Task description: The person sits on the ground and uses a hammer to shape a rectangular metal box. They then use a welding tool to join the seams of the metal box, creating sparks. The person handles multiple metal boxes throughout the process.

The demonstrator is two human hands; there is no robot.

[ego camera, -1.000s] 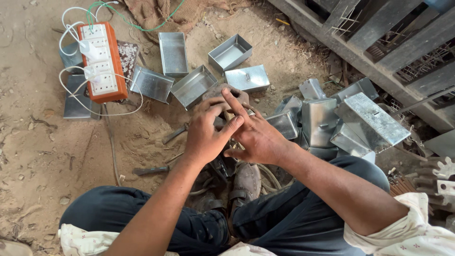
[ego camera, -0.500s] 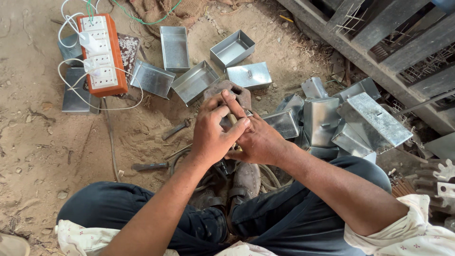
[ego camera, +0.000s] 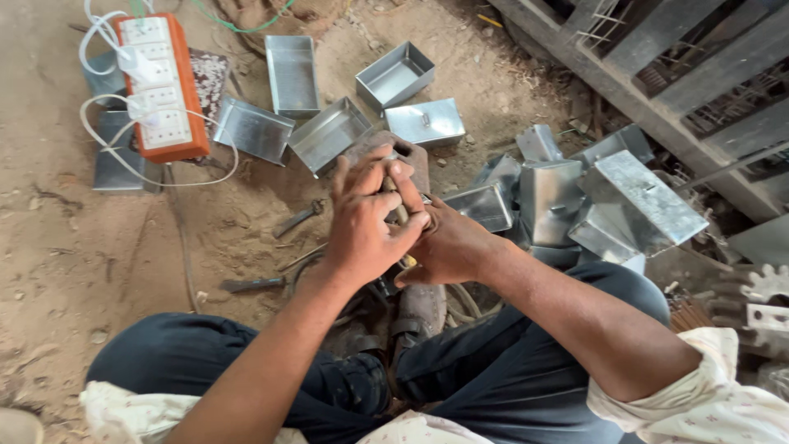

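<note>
My left hand (ego camera: 362, 226) and my right hand (ego camera: 450, 247) are pressed together over my lap, both closed around a small brownish object (ego camera: 398, 210) that shows only between the fingers. A yellowish tip (ego camera: 408, 261) of it pokes out under the hands. What the object is stays mostly hidden. Just beyond the hands a worn brown block (ego camera: 415, 154) stands on the dirt. Open sheet-metal boxes (ego camera: 329, 136) lie past it.
An orange power strip (ego camera: 160, 86) with white plugs and cords lies at the far left. Pliers (ego camera: 300, 218) and a dark tool (ego camera: 251, 284) rest on the dirt left of my hands. A pile of metal boxes (ego camera: 608, 201) sits on the right, beside a slatted frame (ego camera: 657, 74).
My hands stay clasped on the object; the left fingers have shifted a little higher over the right hand. The view has drifted slightly.
</note>
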